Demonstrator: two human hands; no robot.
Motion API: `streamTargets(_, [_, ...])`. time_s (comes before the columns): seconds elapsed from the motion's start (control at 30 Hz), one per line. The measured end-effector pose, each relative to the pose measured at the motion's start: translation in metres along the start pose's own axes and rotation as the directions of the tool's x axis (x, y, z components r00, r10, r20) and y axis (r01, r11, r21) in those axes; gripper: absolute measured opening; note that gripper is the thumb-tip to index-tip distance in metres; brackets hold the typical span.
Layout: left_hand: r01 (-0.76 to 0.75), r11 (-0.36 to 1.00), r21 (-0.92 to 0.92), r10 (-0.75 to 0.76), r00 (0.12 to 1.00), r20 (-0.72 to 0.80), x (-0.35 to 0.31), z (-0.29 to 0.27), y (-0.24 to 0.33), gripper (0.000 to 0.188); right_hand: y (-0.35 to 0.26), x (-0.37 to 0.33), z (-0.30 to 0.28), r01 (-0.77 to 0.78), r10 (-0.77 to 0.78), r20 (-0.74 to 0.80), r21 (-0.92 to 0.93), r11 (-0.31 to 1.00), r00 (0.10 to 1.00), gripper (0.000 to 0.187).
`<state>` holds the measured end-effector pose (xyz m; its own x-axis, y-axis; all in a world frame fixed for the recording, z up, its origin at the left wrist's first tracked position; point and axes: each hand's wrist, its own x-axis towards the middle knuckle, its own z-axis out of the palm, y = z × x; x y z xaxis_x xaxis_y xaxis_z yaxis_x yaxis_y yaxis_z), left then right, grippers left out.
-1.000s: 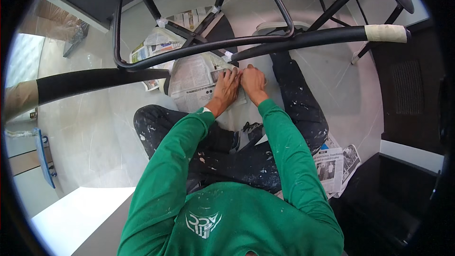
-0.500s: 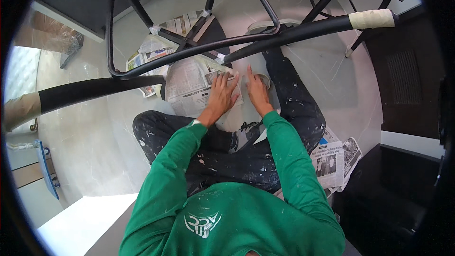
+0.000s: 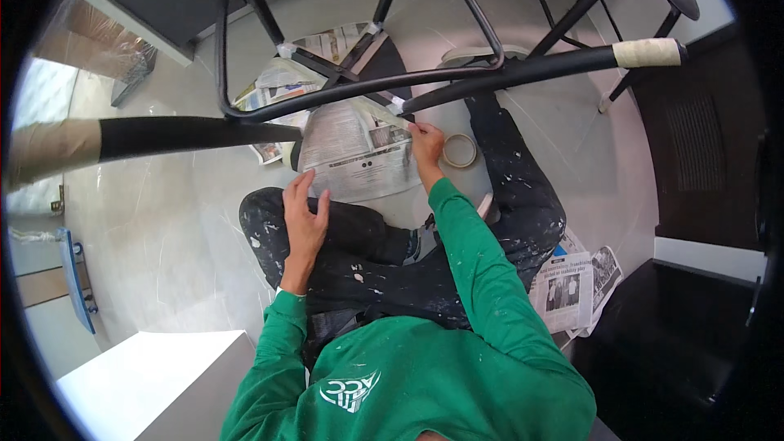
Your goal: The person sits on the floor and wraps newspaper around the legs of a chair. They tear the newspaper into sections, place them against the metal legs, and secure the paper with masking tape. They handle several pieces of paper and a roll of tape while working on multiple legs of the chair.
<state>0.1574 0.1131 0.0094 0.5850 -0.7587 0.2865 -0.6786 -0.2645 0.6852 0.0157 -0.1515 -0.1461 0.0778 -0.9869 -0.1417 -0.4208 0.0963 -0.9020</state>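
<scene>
Pinching taped edge of newspaper (image 3: 359,170) with right hand (image 3: 427,149) near masking-tape roll (image 3: 459,164), holding left hand (image 3: 305,224) loosely spread over knee (image 3: 263,227).

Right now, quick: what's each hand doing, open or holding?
Left hand: open, fingers apart, nothing held.
Right hand: fingers curled at the newspaper edge; whether it grips anything cannot be told.

Tape roll (image 3: 459,165) on floor (image 3: 163,237), right of newspaper (image 3: 359,171)
</scene>
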Motion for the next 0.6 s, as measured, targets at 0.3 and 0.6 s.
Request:
streamTargets(0.3, [0.089, 0.996, 0.023, -0.086, 0.990, -0.107, -0.010, -0.020, -0.031, 0.041, 0.040, 0.036, -0.004, -0.278, 0.188, 0.287, 0.316, 0.907, 0.939, 0.020])
streamTargets(0.6, [0.172, 0.984, -0.046, -0.173, 0.985, -0.025, -0.001, -0.010, -0.040, 0.052, 0.021, 0.039, -0.016, -0.339, 0.226, 0.332, 0.339, 0.878, 0.916, 0.019])
